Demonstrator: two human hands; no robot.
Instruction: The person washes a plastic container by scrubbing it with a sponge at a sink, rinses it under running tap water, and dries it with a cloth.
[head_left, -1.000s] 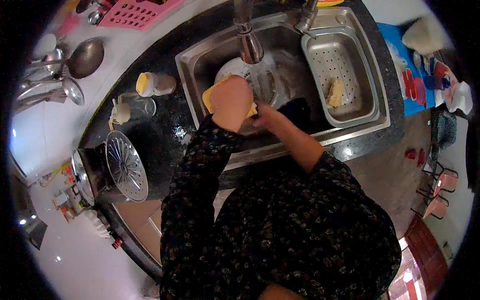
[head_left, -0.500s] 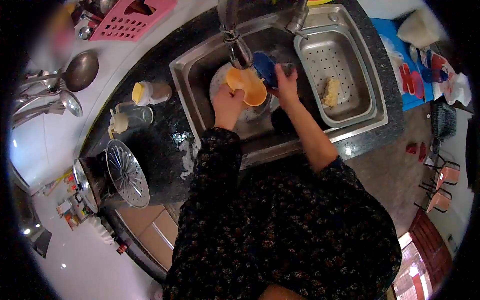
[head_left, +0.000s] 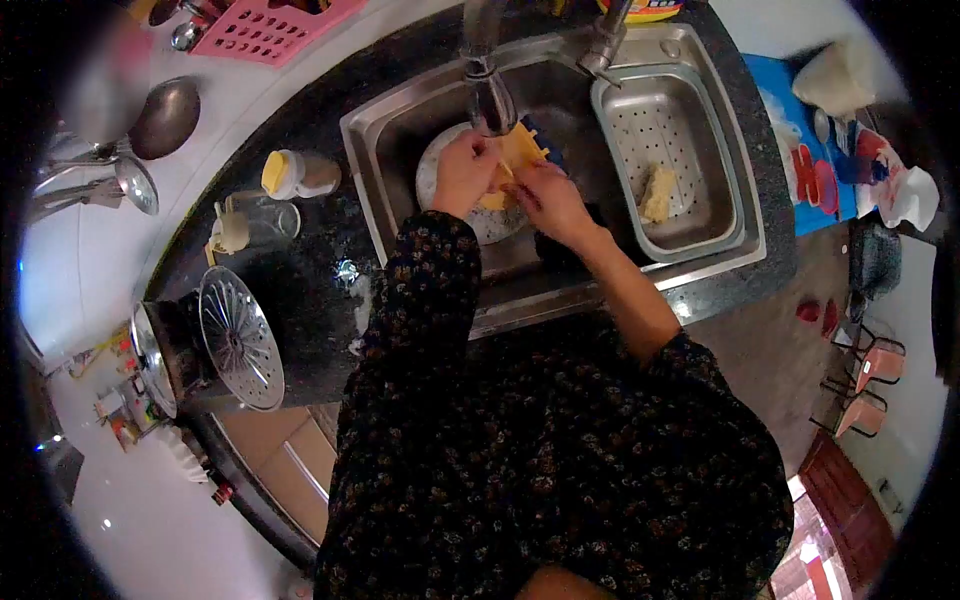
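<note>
A: Where is the yellow piece (head_left: pixel 522 147)?

B: Between both hands, inside the sink (head_left: pixel 362 152), close to the tap (head_left: pixel 490 100). A dark blue item (head_left: pixel 555 156) shows just behind its edge; whether they touch, I can't tell.

A: And the fingers?

B: On the left hand (head_left: pixel 462 176), they curl closely onto one side of it. The right hand (head_left: pixel 552 200) has its fingers bent in on the near side, pinching it with almost no gap. Some fingertips are hidden.

A: How would it handle?

B: Like thin plastic, I'd say: light, fairly stiff, hardly fragile. Wet, it is probably slippery, so I'd pinch it by the rim, thumb against fingers, on opposite sides.

A: What's around it?

B: Below sits a pale round dish (head_left: pixel 430 172), mottled with what looks like suds. To the right, a perforated metal basket (head_left: pixel 688 130) holds a yellowish sponge (head_left: pixel 657 195). On the dark bench (head_left: pixel 315 325) to the left, a yellow-lidded jar (head_left: pixel 300 175) and a clear glass vessel (head_left: pixel 275 222) lie above a slotted metal disc (head_left: pixel 241 338).

A: Any brands or writing?

B: None readable. The yellow-and-red tub (head_left: pixel 648 10) at the top edge may carry print, but it's cut off.
</note>
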